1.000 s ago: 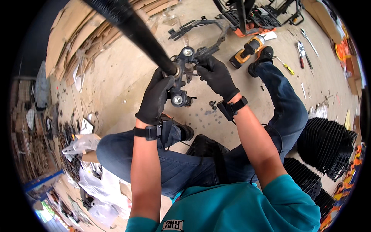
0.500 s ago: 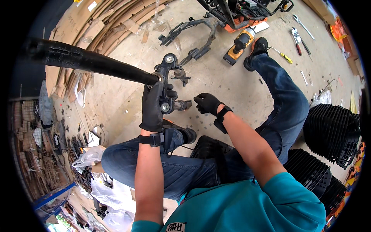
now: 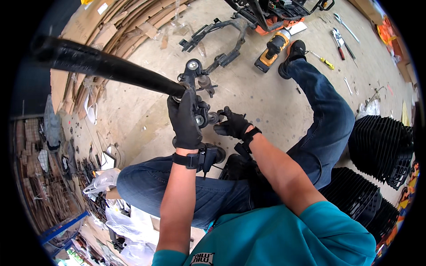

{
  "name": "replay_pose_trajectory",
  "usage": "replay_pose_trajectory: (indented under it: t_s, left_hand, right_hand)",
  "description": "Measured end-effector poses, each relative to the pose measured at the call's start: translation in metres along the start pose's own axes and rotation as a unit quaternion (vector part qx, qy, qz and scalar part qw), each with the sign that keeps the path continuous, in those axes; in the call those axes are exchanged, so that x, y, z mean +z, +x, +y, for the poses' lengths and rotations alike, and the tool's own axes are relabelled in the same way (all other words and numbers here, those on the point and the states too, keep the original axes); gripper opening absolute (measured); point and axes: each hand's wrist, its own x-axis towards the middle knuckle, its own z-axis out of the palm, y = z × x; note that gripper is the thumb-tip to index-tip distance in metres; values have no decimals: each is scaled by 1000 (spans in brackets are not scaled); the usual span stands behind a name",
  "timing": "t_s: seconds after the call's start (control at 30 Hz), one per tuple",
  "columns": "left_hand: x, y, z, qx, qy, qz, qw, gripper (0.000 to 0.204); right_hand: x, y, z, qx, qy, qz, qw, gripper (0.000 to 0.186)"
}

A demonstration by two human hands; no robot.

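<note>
A long black tube (image 3: 120, 71) slants from the upper left down to a black two-armed clamp bracket (image 3: 191, 68) with round bolt heads, much like a fork clamp. My left hand (image 3: 185, 122), in a black glove, is wrapped round the bracket near the foot of the tube. A short round metal stub (image 3: 214, 118) sticks out from the bracket's near end. At the tip of this stub my right hand (image 3: 234, 125), also gloved, has its thumb and fingers curled in. What lies between those fingertips is too small to make out.
A black frame piece (image 3: 235, 40) and a yellow-black cordless power tool (image 3: 273, 51) lie beyond my hands. At right are a screwdriver (image 3: 323, 61), pliers (image 3: 339, 42) and wrenches (image 3: 348, 29). Black ribbed plastic parts (image 3: 381, 148) stand beside my leg; flattened cardboard (image 3: 95, 29) is stacked left.
My right hand has moved left and slightly down to the tip of the stub. My left hand has shifted a little right, and the tube and bracket have tilted with it.
</note>
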Motion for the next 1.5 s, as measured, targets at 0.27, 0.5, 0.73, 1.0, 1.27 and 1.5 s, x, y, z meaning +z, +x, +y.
replay_pose_trajectory:
  t_s: [0.27,0.5,0.73,1.0,1.27,1.5]
  left_hand:
    - [6,-8,-5,-24,-62,5,998,20]
    - [14,-8,-4,-57,-107,14,993,23]
    - [11,-3,-14,-74,-93,-45,992,23]
    - [22,-7,-9,-103,-126,-17,987,17]
    - [14,-1,-7,-102,-102,-38,989,20]
    - [16,-5,-5,-103,-98,-37,989,19]
  right_hand:
    - [-10,-6,-22,13,-16,35,999,69]
    - [-16,-1,-15,15,-37,52,998,46]
    - [-52,30,20,-147,-526,227,806,64]
    - [-3,10,9,-226,-542,261,766,59]
    - [9,15,16,-225,-494,269,796,48]
    - [14,14,15,-200,-489,275,803,53]
